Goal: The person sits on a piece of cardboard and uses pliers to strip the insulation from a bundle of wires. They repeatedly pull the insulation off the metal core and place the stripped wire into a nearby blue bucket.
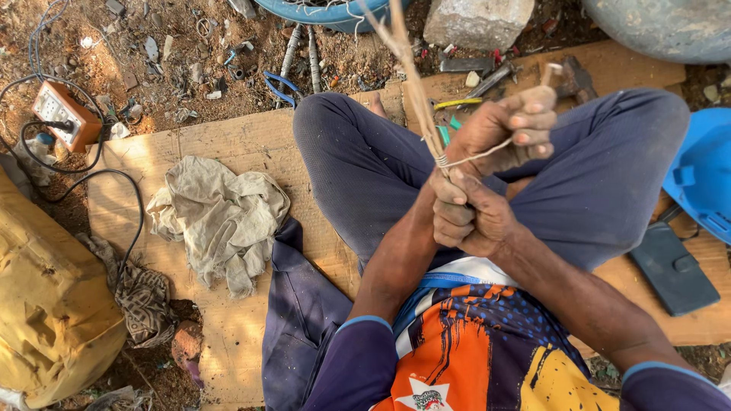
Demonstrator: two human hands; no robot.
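Left hand (509, 125): fingers clamped on a thin pale wire (476, 156), pulled sideways from the sticks.
Right hand (464, 213): fingers closed tight around a bundle of thin sticks (415, 84), just below the wire coils.
Sticks: upright between the crossed knees, rising away from the person.
Seat: a cardboard sheet (244, 144) on the dirt.
Nearby: crumpled beige cloth (221, 217) to one side; orange socket box (65, 114) farther off.

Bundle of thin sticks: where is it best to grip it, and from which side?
Probably just below the wire coils, with a fist closing round the bundle from the body side, as the right hand does. There the stems are bound tight; higher up they splay thin.
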